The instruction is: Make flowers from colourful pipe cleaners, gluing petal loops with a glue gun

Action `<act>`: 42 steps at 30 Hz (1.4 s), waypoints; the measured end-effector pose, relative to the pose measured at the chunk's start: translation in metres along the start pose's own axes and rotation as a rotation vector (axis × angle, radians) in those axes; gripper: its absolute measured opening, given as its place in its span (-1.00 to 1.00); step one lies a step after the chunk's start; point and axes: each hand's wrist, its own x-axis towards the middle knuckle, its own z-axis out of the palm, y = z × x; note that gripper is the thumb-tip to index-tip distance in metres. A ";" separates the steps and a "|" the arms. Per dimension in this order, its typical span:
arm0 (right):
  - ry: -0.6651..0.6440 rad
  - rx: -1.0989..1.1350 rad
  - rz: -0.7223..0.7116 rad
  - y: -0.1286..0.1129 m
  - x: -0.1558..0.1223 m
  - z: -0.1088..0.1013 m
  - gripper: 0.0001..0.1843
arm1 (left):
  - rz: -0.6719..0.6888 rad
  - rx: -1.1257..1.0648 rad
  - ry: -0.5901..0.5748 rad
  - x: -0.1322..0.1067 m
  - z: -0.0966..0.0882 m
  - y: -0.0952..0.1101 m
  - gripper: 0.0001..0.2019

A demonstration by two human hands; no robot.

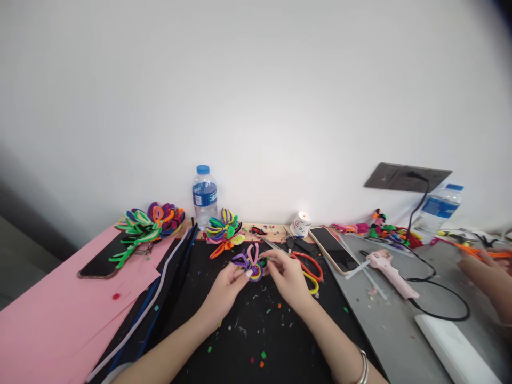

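Note:
My left hand (227, 285) and my right hand (287, 276) meet over a black mat (248, 330). Between them sits a small pipe-cleaner flower (251, 261) with purple, pink and yellow loops. My left hand's fingers are closed on its left side. My right hand pinches its right side, and a thin metal tool (271, 244), perhaps tweezers, sticks out just above that hand. A finished multicoloured pipe-cleaner flower (224, 230) lies just behind, and red and yellow handled scissors (310, 269) lie right of my right hand.
Pink paper (60, 314) with a dark phone (100, 265) and another pipe-cleaner bunch (150, 221) lies left. Long pipe cleaners (160, 290) edge the mat. Water bottles (204, 196), a phone (332, 249), a pink glue gun (390, 272) with its cable, and another person's hand (486, 272) are on the right.

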 end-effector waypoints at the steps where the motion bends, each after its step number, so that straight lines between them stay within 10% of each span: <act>1: 0.039 0.042 0.014 0.000 0.001 0.000 -0.85 | -0.013 0.006 0.007 0.000 -0.001 0.000 -0.73; 7: 0.244 0.123 0.052 0.010 0.007 -0.007 -0.85 | -0.003 -0.010 0.178 0.001 -0.007 -0.002 -0.73; 19: -0.010 0.261 0.203 0.011 0.007 0.004 -0.85 | -0.029 -0.021 0.059 -0.001 -0.003 -0.002 -0.72; 25: -0.255 0.068 0.197 0.012 0.001 0.006 -0.53 | -0.007 -0.016 -0.001 -0.002 -0.001 -0.001 -0.74; 33: -0.211 -0.288 -0.065 0.005 0.003 0.004 -0.70 | -0.040 -0.027 0.009 -0.003 0.000 -0.001 -0.74; 42: -0.168 -0.243 -0.023 0.011 0.001 0.001 -0.61 | -0.012 -0.012 -0.013 -0.002 -0.001 0.000 -0.72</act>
